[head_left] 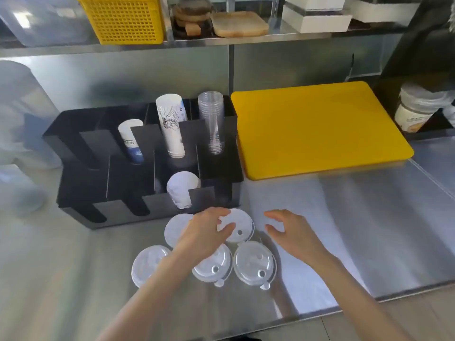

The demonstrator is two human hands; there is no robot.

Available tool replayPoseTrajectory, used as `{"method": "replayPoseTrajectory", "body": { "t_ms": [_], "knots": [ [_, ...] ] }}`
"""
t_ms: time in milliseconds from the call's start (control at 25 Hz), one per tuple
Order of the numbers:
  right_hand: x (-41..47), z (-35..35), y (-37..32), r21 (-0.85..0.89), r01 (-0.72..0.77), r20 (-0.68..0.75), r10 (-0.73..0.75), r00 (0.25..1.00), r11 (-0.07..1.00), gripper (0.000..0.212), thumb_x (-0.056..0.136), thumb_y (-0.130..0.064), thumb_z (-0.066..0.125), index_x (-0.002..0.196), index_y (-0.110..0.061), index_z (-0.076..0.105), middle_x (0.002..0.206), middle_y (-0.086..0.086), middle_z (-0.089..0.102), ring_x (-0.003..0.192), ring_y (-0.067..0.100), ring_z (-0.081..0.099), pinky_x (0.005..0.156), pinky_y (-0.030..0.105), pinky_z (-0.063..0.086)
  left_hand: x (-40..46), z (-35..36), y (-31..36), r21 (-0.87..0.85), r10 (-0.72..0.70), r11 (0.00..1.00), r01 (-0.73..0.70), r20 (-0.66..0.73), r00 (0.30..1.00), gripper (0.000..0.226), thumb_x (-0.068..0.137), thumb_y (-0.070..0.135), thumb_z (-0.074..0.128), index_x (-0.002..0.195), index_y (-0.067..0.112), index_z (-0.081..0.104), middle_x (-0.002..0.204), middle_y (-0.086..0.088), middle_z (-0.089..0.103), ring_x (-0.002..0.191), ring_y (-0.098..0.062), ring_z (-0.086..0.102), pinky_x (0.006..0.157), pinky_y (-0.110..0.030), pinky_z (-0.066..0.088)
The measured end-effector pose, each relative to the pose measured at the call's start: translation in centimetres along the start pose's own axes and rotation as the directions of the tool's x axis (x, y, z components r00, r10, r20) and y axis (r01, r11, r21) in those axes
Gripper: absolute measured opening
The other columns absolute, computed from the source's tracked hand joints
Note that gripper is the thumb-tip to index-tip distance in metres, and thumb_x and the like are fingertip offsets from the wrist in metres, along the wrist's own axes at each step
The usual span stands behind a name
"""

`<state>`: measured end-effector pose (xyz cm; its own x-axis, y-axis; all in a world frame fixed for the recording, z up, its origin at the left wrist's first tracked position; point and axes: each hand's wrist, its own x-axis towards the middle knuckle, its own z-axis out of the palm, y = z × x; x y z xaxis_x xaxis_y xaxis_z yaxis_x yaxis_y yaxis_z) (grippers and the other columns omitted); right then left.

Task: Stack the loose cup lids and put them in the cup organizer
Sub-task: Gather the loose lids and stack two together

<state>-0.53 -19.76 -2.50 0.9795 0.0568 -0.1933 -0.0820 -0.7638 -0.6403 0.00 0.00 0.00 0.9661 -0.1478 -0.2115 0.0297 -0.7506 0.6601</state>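
Several clear plastic cup lids lie loose on the steel counter in front of the black cup organizer (216, 168). My left hand (204, 232) pinches the far lid (242, 226) by its left edge, thumb under and fingers over it. Another lid (176, 227) lies partly under that hand. Nearer me lie a left lid (147, 265), a middle lid (214, 265) and a right lid (253, 263). My right hand (290, 230) hovers to the right of the far lid, fingers apart and curved, holding nothing. A stack of lids (182, 190) stands in a front slot of the organizer.
The organizer also holds paper cups (171, 124) and a stack of clear cups (213, 119). A yellow cutting board (317, 126) lies to its right. A tub (413, 109) stands at the far right. Above, a shelf carries a yellow basket (123, 18) and wooden boards.
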Motion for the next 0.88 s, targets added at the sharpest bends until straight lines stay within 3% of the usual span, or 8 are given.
{"method": "replayPoseTrajectory", "body": {
  "t_ms": [160,320,480,680,880],
  "knots": [
    [-0.6,1.8,1.9,-0.008,-0.107,0.09,0.107,0.99,0.994,0.037,0.083,-0.028,0.054,0.12,-0.025,0.054,0.129,0.001,0.057,0.118,0.02,0.052,0.101,0.038,0.042,-0.3,3.5,-1.7,0.053,-0.101,0.994,0.095,0.111,0.989,0.041,0.084,0.038,0.054,0.123,0.025,0.048,0.122,0.0,0.06,0.111,-0.018,0.053,0.093,-0.028,0.04],
    [-0.7,3.3,3.0,0.01,-0.169,0.12,0.166,0.979,0.986,0.032,0.082,-0.025,0.055,0.114,-0.024,0.058,0.118,0.002,0.062,0.107,0.023,0.057,0.091,0.035,0.045,-0.3,6.3,-2.5,0.105,-0.096,0.992,0.077,0.189,0.977,0.058,0.083,0.039,0.054,0.134,0.023,0.033,0.144,0.004,0.038,0.129,-0.017,0.036,0.102,-0.031,0.033],
    [-1.3,4.4,3.4,-0.046,-0.137,0.145,0.142,0.979,0.989,0.029,0.081,-0.025,0.055,0.109,-0.02,0.058,0.111,0.006,0.061,0.096,0.025,0.057,0.08,0.033,0.046,-0.8,8.2,-2.7,0.225,-0.074,0.974,0.011,0.274,0.959,0.072,0.081,0.039,0.055,0.139,0.017,0.02,0.149,0.001,0.027,0.134,-0.021,0.025,0.104,-0.035,0.029],
    [-1.3,4.9,3.6,-0.023,-0.115,0.099,0.117,0.988,0.993,0.028,0.083,-0.02,0.054,0.11,-0.018,0.059,0.117,0.007,0.056,0.099,0.024,0.056,0.083,0.033,0.047,-1.0,9.5,-2.9,0.343,-0.013,0.936,-0.079,0.257,0.966,0.079,0.078,0.043,0.056,0.14,0.015,0.015,0.15,-0.002,0.024,0.133,-0.025,0.022,0.108,-0.038,0.019],
    [-1.4,5.0,3.5,0.035,-0.128,0.052,0.126,0.991,0.991,0.026,0.083,-0.015,0.053,0.108,-0.019,0.062,0.112,0.008,0.059,0.096,0.024,0.057,0.082,0.035,0.048,-1.0,10.2,-3.4,0.354,0.025,0.93,-0.1,0.208,0.978,0.084,0.075,0.045,0.059,0.14,0.017,0.014,0.149,-0.001,0.026,0.133,-0.024,0.023,0.11,-0.039,0.015]
  ]
}}
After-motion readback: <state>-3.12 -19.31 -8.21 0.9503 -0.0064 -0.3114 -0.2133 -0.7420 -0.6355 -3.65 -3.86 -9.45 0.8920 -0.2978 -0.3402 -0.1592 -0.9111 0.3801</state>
